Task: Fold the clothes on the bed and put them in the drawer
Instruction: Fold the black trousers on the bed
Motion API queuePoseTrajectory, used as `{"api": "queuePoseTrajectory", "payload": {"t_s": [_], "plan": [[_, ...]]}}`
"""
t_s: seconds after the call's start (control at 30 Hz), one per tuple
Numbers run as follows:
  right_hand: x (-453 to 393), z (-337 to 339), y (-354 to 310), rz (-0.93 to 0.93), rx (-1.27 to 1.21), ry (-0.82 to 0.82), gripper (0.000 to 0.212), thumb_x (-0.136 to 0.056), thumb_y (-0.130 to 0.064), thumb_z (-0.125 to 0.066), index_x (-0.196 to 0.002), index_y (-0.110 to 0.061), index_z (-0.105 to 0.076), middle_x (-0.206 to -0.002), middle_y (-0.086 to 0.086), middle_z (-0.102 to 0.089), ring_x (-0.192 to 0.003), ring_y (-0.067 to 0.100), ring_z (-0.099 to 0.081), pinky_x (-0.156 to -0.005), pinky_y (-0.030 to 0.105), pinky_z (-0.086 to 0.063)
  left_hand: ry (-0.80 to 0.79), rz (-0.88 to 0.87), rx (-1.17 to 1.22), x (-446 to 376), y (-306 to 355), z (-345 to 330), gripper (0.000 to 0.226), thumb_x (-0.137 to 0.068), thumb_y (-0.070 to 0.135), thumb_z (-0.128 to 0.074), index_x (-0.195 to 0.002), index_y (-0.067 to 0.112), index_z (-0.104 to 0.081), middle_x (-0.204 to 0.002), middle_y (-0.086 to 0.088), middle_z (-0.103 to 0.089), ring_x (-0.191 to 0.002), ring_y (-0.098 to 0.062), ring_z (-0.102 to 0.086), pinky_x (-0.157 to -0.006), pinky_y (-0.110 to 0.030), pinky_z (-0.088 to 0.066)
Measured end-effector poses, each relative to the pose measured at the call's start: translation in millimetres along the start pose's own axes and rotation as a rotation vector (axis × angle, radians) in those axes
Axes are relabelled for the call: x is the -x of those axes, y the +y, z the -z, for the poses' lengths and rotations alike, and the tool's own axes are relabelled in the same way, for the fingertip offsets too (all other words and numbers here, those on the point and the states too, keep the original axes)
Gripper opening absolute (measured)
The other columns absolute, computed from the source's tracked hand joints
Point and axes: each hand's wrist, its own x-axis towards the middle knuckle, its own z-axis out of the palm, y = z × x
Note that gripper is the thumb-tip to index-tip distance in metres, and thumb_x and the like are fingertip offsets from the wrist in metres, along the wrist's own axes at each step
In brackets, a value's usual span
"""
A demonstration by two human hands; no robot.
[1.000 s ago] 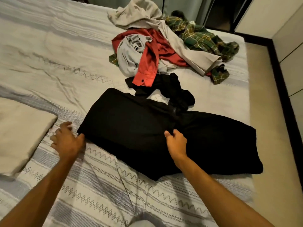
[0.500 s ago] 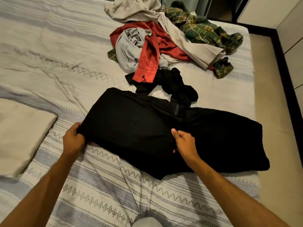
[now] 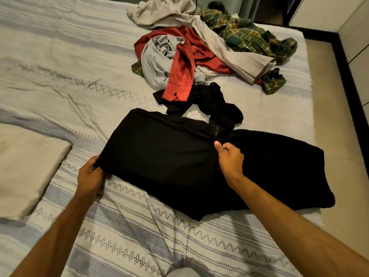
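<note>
while gripped: black garment (image 3: pixel 169 156), both hands (image 3: pixel 89 174)

left hand (image 3: pixel 90 172): it was lying open on the bed a second ago, now it grips the left corner of the black garment (image 3: pixel 179 156).
right hand (image 3: pixel 229 156): moved slightly right along the fold.

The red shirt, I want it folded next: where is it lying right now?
In the head view the red shirt lies in the pile at the far middle of the bed, draped over a grey garment, left of the green plaid shirt.
</note>
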Motion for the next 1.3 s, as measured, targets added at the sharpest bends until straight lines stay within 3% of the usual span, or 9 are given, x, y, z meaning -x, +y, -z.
{"api": "queuePoseTrajectory", "payload": {"t_s": [0.37,0.5,0.67,0.87,0.97,1.03,1.1,1.17,1.3], "plan": [[-9,-9,13,0.038,-0.002,0.014,0.040,-0.094,-0.049,-0.073,-0.079,-0.013,-0.062,-0.052,-0.002,-0.056,-0.042,0.010,-0.058,-0.041,0.025,-0.050,-0.039,0.015,0.119,4,1,3,0.016,-0.104,0.015,-0.061,-0.111,0.024,-0.073,-0.057,-0.002,-0.064,-0.033,-0.007,-0.043,-0.033,-0.018,-0.038],[-8,-11,15,0.026,-0.008,0.046,0.041,-0.092,-0.050,-0.075,-0.079,-0.013,-0.063,-0.053,-0.004,-0.053,-0.045,0.004,-0.054,-0.045,0.020,-0.049,-0.208,0.092,0.346,2,6,14,0.017,-0.091,0.018,-0.072,-0.105,0.025,-0.077,-0.079,0.000,-0.076,-0.063,-0.011,-0.072,-0.052,-0.023,-0.057],[3,-14,9,-0.104,-0.005,0.062,0.031,-0.096,-0.050,-0.069,-0.097,-0.019,-0.065,-0.073,-0.006,-0.062,-0.068,0.005,-0.058,-0.070,0.029,-0.048,-0.610,0.210,0.558,-24,18,46,0.060,-0.059,0.040,-0.088,-0.115,0.023,-0.074,-0.114,-0.003,-0.068,-0.091,-0.014,-0.070,-0.079,-0.027,-0.060],[25,-8,9,-0.114,-0.076,-0.032,0.024,-0.104,-0.040,-0.061,-0.101,-0.017,-0.058,-0.074,-0.005,-0.053,-0.065,0.008,-0.050,-0.060,0.023,-0.041,-0.546,0.184,-0.016,-39,74,26,0.078,-0.074,0.079,-0.076,-0.133,0.029,-0.071,-0.126,0.007,-0.075,-0.114,-0.018,-0.072,-0.098,-0.048,-0.057],[34,-9,0,-0.064,-0.047,0.037,0.029,-0.102,-0.033,-0.066,-0.120,-0.012,-0.057,-0.086,-0.001,-0.060,-0.074,0.011,-0.058,-0.069,0.030,-0.052,-0.401,0.119,-0.122,-42,104,1,0.074,-0.071,0.071,-0.083,-0.123,0.020,-0.075,-0.110,0.001,-0.080,-0.104,-0.023,-0.076,-0.098,-0.046,-0.058],[45,-11,-2,0.044,0.075,0.110,0.049,-0.097,-0.025,-0.072,-0.138,-0.014,-0.047,-0.117,0.005,-0.059,-0.099,0.017,-0.061,-0.089,0.036,-0.056,-0.373,0.142,-0.172,-45,123,-12,0.065,-0.074,0.058,-0.086,-0.122,0.015,-0.075,-0.102,-0.006,-0.081,-0.096,-0.030,-0.078,-0.095,-0.049,-0.060],[61,-12,3,0.238,0.349,0.168,0.066,-0.097,-0.024,-0.070,-0.154,-0.017,-0.036,-0.152,0.007,-0.043,-0.136,0.023,-0.046,-0.110,0.039,-0.043,-0.389,0.189,-0.215,-44,147,-13,0.064,-0.072,0.050,-0.089,-0.119,0.009,-0.075,-0.101,-0.012,-0.080,-0.092,-0.036,-0.078,-0.092,-0.051,-0.061],[82,-17,10,0.391,0.533,0.022,0.064,-0.107,-0.035,-0.052,-0.164,-0.020,-0.025,-0.172,0.004,-0.018,-0.159,0.022,-0.014,-0.126,0.045,-0.020,-0.455,0.199,-0.220,-38,175,-1,0.062,-0.067,0.046,-0.091,-0.116,0.009,-0.077,-0.107,-0.017,-0.079,-0.094,-0.039,-0.078,-0.085,-0.048,-0.064],[120,-18,36,0.340,0.451,-0.267,0.070,-0.108,-0.061,-0.014,-0.167,-0.025,-0.002,-0.173,-0.010,0.013,-0.156,0.005,0.023,-0.131,0.040,0.006,-0.544,0.108,-0.192,2,246,1,0.058,-0.063,0.039,-0.093,-0.115,0.019,-0.080,-0.115,-0.018,-0.077,-0.099,-0.038,-0.077,-0.078,-0.050,-0.064]]}}
